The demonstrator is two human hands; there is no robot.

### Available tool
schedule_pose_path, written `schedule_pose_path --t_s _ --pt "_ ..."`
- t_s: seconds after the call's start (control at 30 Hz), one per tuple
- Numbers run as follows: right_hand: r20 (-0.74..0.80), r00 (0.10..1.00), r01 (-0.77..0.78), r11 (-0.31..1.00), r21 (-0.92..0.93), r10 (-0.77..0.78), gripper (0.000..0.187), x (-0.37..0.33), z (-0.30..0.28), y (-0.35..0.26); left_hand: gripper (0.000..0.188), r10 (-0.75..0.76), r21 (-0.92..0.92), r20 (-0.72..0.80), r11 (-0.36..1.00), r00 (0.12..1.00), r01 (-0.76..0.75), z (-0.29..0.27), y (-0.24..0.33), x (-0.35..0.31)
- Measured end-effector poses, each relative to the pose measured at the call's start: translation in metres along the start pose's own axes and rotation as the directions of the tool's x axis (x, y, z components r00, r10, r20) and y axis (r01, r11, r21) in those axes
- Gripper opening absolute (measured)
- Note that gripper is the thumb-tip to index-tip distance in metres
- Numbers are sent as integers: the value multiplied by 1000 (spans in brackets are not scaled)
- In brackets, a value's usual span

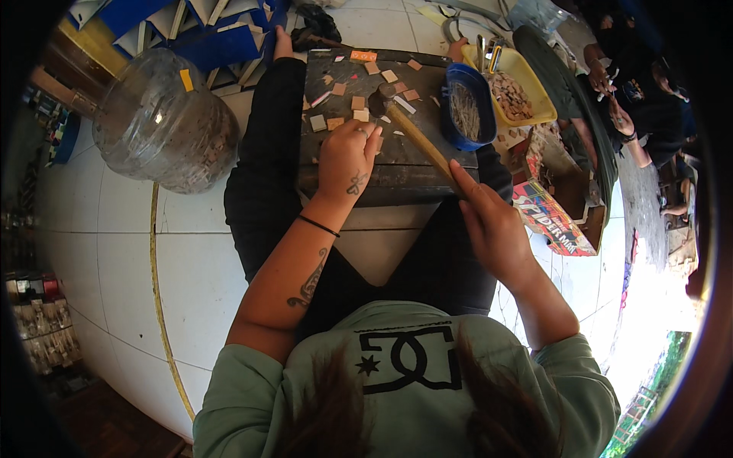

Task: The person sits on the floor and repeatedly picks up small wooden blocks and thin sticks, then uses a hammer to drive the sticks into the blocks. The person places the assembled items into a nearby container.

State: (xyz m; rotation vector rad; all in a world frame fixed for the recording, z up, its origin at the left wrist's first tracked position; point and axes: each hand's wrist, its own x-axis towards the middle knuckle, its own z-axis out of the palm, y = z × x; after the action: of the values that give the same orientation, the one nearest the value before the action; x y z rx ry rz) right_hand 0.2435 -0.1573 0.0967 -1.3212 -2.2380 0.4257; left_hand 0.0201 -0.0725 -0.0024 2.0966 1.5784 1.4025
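Note:
My right hand grips the lower end of a hammer's wooden handle. The dark hammer head is over the far middle of a low dark work table. Left of the handle, my left hand is closed at the table, thumb and fingers pinched together; whatever they hold is too small or hidden to make out. Small square wood pieces lie scattered just beyond my left hand. On the table's right side, a blue tub holds many thin nails.
Beyond the blue tub, a yellow basin holds small brown pieces and tools. A printed cardboard box stands at the right. To the left is a large clear plastic jug; blue trays are behind it. Other people sit at the far right.

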Motion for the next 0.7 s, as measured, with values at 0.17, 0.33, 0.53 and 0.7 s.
schedule_pose_path --t_s 0.17,0.33,0.53,0.7 --pt "-38 999 10 999 41 -9 61 0 2 1 13 31 10 -40 999 999 -30 0 0 -1" --pt "-25 1000 4 1000 18 -3 59 -2 2 3 13 47 19 -33 999 998 -47 1 -1 1" --pt "53 998 -22 999 33 21 59 2 2 4 12 58 24 -39 998 998 -57 1 1 1" --pt "47 998 -38 997 67 35 59 -1 4 5 12 41 53 -10 998 999 -40 -1 1 -1"
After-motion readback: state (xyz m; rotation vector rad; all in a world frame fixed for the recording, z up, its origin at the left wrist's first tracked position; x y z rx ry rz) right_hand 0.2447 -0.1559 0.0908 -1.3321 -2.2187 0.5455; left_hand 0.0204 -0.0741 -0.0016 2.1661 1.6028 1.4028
